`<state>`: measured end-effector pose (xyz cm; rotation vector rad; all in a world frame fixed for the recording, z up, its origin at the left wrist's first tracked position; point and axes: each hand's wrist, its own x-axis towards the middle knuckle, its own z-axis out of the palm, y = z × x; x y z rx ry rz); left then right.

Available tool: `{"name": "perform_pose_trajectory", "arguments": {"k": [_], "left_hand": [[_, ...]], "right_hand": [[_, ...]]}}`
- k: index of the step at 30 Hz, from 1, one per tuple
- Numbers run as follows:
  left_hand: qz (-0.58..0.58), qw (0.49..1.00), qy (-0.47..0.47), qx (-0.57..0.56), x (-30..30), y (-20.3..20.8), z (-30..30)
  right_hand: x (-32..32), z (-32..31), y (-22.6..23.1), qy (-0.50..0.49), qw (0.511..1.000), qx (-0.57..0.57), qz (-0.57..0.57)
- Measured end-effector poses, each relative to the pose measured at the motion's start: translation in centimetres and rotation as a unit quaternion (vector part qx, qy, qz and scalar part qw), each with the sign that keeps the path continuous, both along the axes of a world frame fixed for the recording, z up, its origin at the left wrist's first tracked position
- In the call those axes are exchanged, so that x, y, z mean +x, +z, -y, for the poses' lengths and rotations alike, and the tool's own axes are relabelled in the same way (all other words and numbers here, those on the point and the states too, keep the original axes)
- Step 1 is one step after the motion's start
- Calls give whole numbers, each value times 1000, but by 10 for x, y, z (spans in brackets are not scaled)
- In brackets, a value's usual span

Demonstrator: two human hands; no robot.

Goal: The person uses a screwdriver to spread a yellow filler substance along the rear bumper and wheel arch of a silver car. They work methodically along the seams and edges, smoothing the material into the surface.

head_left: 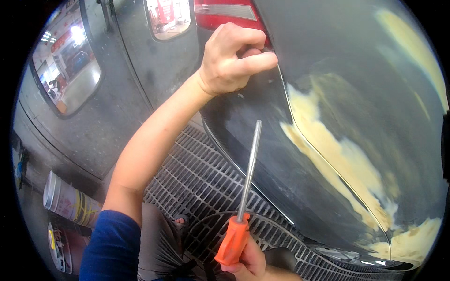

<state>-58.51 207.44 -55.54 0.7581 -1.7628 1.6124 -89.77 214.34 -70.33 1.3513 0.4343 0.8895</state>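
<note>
My right hand (251, 261) grips the orange handle of a screwdriver (233, 241) low in the view. Its long metal shaft points up and away, the tip in front of the dark bumper (248, 136) of a car. My left hand (229, 61) is raised at the lower edge of the red and clear tail light (229, 11), fingers curled tightly at the seam. Whatever those fingers hold, if anything, is hidden. Right of it, the grey body panel (347, 103) carries smeared patches of yellowish filler (342, 154) across the seam.
Slatted grating (192, 159) covers the floor below the car. At the left stand a white bucket (70, 199) and a dark reddish container (70, 248). Behind is a grey metal wall (126, 89) with windows. A dark hose or cable (276, 227) curves over the grating.
</note>
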Motion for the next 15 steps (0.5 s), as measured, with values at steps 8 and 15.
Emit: {"name": "perform_pose_trajectory", "arguments": {"k": [8, 15], "left_hand": [[56, 998, -5, 31, 5, 2, -2], [66, 997, -12, 39, 2, 4, -1]], "right_hand": [[-4, -5, -18, -53, 997, 48, -9], [-12, -7, -22, -149, 987, -43, 49]]}}
